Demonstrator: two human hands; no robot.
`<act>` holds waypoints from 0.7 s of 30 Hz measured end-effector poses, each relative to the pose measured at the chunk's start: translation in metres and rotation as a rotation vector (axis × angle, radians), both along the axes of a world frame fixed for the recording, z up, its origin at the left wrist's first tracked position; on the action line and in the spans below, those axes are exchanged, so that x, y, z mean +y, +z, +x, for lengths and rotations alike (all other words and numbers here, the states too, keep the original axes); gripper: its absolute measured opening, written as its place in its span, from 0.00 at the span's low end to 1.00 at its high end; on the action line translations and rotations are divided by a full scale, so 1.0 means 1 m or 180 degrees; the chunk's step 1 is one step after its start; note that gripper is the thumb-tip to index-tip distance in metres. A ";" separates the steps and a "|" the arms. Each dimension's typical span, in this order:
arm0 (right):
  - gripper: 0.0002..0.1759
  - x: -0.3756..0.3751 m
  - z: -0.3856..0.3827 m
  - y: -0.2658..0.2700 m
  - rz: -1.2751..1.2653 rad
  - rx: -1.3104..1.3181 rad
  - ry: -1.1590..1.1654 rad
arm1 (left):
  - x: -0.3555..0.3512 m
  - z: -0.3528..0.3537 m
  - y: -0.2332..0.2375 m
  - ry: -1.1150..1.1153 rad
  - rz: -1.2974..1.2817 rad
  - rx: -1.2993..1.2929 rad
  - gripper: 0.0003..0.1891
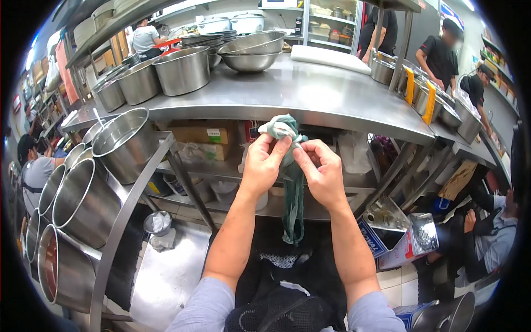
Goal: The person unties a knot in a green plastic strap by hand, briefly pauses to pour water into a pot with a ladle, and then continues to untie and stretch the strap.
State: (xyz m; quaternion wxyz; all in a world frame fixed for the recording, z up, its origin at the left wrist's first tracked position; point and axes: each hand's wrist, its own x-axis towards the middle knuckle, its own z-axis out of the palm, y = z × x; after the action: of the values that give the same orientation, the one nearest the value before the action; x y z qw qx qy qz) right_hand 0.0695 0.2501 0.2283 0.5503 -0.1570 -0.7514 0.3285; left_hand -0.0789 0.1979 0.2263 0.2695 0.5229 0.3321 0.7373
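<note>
Head view: hands meet just below the front edge of the steel counter (310,94), our landmark. We see the left hand (264,160) and the right hand (321,169) both pinching a green cloth (293,193), its bunched top held level with the counter edge while its tail hangs straight down between the forearms. On the counter, far to the left, stand steel pots (182,69) and stacked bowls (251,50). Left of the counter, more pots (124,144) lie tilted on a rack.

Dull green cloth (291,182), silver steel pots (182,69), white cutting board (330,58), yellow pan handles (430,102).
</note>
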 end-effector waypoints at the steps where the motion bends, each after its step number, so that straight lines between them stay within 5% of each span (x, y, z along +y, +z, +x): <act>1: 0.06 0.003 -0.001 0.000 -0.0180 -0.0039 0.0183 | 0.003 -0.004 0.001 0.0208 -0.0121 0.0212 0.12; 5: 0.10 0.010 -0.005 -0.002 -0.0722 -0.0057 0.0352 | 0.012 -0.013 0.001 0.0564 -0.0080 0.0555 0.08; 11: 0.08 0.029 -0.009 -0.016 -0.1493 0.0406 0.1189 | 0.031 -0.017 -0.008 -0.0388 0.0066 -0.0348 0.10; 16: 0.08 0.046 -0.013 -0.030 -0.2099 0.0752 0.1514 | 0.023 -0.026 -0.012 -0.0365 -0.0282 0.0331 0.30; 21: 0.10 0.050 -0.004 -0.032 -0.1935 0.0518 0.1367 | 0.022 -0.023 -0.012 -0.0250 -0.0414 0.0298 0.20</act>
State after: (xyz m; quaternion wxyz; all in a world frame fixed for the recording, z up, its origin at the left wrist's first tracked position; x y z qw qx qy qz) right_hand 0.0657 0.3002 0.1959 0.4551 -0.1254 -0.5893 0.6556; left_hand -0.1014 0.2202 0.2141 0.3157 0.5509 0.3707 0.6778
